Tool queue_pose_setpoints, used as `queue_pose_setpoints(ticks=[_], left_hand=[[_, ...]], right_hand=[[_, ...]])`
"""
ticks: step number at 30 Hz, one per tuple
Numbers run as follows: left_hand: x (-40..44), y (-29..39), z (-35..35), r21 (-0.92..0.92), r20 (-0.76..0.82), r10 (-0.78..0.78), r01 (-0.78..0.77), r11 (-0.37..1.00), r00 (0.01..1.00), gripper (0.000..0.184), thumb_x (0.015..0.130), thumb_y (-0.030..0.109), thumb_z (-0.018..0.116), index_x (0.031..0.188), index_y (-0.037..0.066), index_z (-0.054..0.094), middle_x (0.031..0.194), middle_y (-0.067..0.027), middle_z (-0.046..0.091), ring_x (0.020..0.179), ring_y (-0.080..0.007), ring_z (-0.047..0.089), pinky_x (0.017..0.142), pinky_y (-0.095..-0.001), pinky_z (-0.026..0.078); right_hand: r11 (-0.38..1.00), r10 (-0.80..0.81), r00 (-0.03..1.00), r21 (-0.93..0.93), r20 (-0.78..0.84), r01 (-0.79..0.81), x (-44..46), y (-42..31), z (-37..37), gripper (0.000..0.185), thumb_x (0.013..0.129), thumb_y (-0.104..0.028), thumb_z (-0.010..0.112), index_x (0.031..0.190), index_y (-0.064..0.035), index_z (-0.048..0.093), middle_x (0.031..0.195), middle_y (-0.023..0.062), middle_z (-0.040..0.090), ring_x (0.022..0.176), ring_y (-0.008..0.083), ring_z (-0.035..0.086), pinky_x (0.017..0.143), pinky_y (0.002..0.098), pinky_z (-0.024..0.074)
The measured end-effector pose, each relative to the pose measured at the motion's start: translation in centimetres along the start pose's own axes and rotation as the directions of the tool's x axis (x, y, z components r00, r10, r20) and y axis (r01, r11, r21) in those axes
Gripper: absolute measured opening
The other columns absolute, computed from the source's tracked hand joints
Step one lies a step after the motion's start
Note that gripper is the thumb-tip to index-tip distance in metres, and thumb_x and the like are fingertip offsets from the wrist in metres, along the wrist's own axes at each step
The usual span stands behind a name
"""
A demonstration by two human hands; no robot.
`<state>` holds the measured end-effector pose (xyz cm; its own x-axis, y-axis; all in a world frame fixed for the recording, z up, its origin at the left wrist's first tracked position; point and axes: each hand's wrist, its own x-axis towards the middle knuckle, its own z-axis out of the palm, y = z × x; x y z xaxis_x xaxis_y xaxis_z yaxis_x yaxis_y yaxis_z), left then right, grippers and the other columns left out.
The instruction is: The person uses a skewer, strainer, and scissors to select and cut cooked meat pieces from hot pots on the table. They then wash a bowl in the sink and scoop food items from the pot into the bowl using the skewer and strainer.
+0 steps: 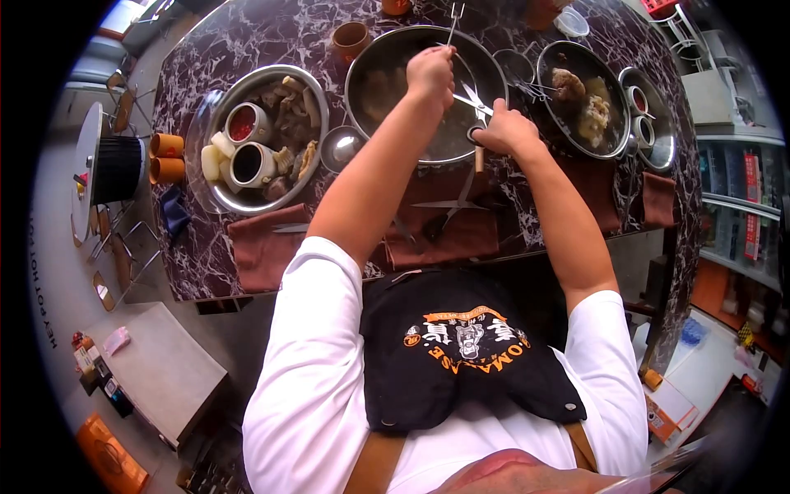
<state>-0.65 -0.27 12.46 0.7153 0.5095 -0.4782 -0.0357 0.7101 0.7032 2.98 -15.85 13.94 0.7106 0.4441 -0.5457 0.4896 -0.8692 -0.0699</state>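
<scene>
Above the large steel pot in the middle of the table, my left hand is closed around a thin metal two-pronged fork, its prongs pointing away from me. My right hand grips scissors by their dark handles at the pot's right side. Their blades are parted and reach over the pot toward my left hand. Cloudy liquid fills the pot, and what lies in it is hard to make out. A wooden handle shows just below my right hand.
On the left, a steel bowl holds meat pieces, pale chunks and two sauce cups. A pan with meat lumps stands right. Scissors lie over a brown cloth near the front edge. Brown cups stand far left.
</scene>
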Motion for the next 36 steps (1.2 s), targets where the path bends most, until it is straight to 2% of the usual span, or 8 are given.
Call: queue_pose_setpoints(ticks=[3, 5, 9, 10, 18, 24, 31, 36], left_hand=[[2.0, 0.7, -3.1, 0.323, 0.000, 0.297, -0.281, 0.904, 0.955, 0.014, 0.093, 0.017, 0.058, 0.095, 0.007, 0.067, 0.060, 0.0043, 0.049, 0.049, -0.0046, 0.038, 0.044, -0.0235, 0.030], [1.4, 1.4, -7.3, 0.681, 0.084, 0.525, -0.434, 0.590, 0.847, 0.021, 0.089, 0.019, 0.061, 0.091, 0.000, 0.070, 0.073, -0.0053, 0.065, 0.063, -0.0131, 0.058, 0.060, -0.0259, 0.047], [1.5, 1.2, -14.5, 0.982, 0.124, 0.340, -0.165, 0.096, 0.932, 0.025, 0.082, 0.024, 0.055, 0.096, 0.012, 0.072, 0.103, -0.0145, 0.069, 0.100, -0.0330, 0.064, 0.087, -0.0409, 0.051], [0.5, 1.6, -14.1, 1.000, 0.019, 0.203, -0.022, 0.013, 0.979, 0.028, 0.081, 0.022, 0.053, 0.100, 0.014, 0.072, 0.107, -0.0142, 0.068, 0.104, -0.0312, 0.064, 0.091, -0.0392, 0.050], [2.7, -4.2, -10.9, 0.956, -0.032, 0.201, -0.029, 0.292, 0.979, 0.027, 0.079, 0.020, 0.051, 0.096, 0.015, 0.072, 0.103, -0.0135, 0.069, 0.101, -0.0322, 0.064, 0.087, -0.0406, 0.050], [4.4, -6.0, -9.6, 0.857, -0.028, 0.219, -0.089, 0.508, 0.975, 0.023, 0.079, 0.021, 0.054, 0.089, 0.012, 0.073, 0.093, -0.0145, 0.070, 0.093, -0.0336, 0.066, 0.082, -0.0399, 0.051], [5.8, -3.8, -12.2, 0.945, -0.075, 0.134, 0.027, 0.327, 0.988, 0.024, 0.079, 0.020, 0.056, 0.091, 0.012, 0.075, 0.096, -0.0150, 0.070, 0.095, -0.0286, 0.067, 0.083, -0.0388, 0.052], [16.1, -9.2, -11.3, 0.913, -0.027, 0.059, 0.001, 0.408, 0.998, 0.022, 0.081, 0.015, 0.056, 0.090, 0.004, 0.073, 0.088, -0.0159, 0.071, 0.082, -0.0296, 0.069, 0.073, -0.0389, 0.054]], right_hand=[[0.999, 0.016, 0.999, -0.032, -0.035, -0.017, 1.9, 0.6, 0.5, 0.068, 0.078, -0.041, 0.062, 0.130, -0.0028, 0.040, 0.123, 0.0260, 0.056, 0.113, 0.0378, 0.058, 0.095, 0.0441, 0.0472], [0.997, 0.037, 0.996, -0.061, -0.084, -0.042, 2.4, 1.0, -0.1, 0.060, 0.081, -0.035, 0.061, 0.129, -0.0026, 0.042, 0.123, 0.0260, 0.056, 0.113, 0.0381, 0.058, 0.096, 0.0432, 0.0466], [0.993, 0.055, 0.994, -0.101, -0.097, -0.065, 3.5, 2.2, -1.0, 0.054, 0.080, -0.026, 0.061, 0.126, -0.0019, 0.045, 0.123, 0.0270, 0.055, 0.113, 0.0385, 0.058, 0.096, 0.0429, 0.0467], [0.991, 0.045, 0.994, -0.122, -0.103, -0.057, 3.7, 2.4, -1.1, 0.052, 0.080, -0.025, 0.060, 0.123, -0.0009, 0.045, 0.120, 0.0269, 0.057, 0.111, 0.0395, 0.059, 0.094, 0.0447, 0.0472], [0.970, -0.033, 0.998, -0.244, -0.050, 0.020, 1.7, 0.0, -2.2, 0.065, 0.076, -0.038, 0.065, 0.127, -0.0049, 0.044, 0.121, 0.0242, 0.055, 0.111, 0.0370, 0.058, 0.093, 0.0420, 0.0489], [0.963, -0.035, 0.996, -0.269, -0.086, 0.010, 3.5, -0.9, -1.5, 0.049, 0.081, -0.026, 0.060, 0.122, -0.0032, 0.047, 0.117, 0.0233, 0.058, 0.107, 0.0359, 0.061, 0.090, 0.0416, 0.0505], [0.962, -0.088, 0.996, -0.263, -0.033, 0.077, 6.5, 1.2, -3.4, 0.036, 0.083, -0.016, 0.054, 0.114, 0.0025, 0.055, 0.110, 0.0249, 0.064, 0.105, 0.0372, 0.062, 0.090, 0.0442, 0.0493], [0.947, -0.121, 0.993, -0.301, -0.008, 0.113, 7.7, 0.8, -3.1, 0.038, 0.082, -0.016, 0.055, 0.116, 0.0020, 0.053, 0.111, 0.0248, 0.064, 0.105, 0.0373, 0.062, 0.090, 0.0446, 0.0493]])
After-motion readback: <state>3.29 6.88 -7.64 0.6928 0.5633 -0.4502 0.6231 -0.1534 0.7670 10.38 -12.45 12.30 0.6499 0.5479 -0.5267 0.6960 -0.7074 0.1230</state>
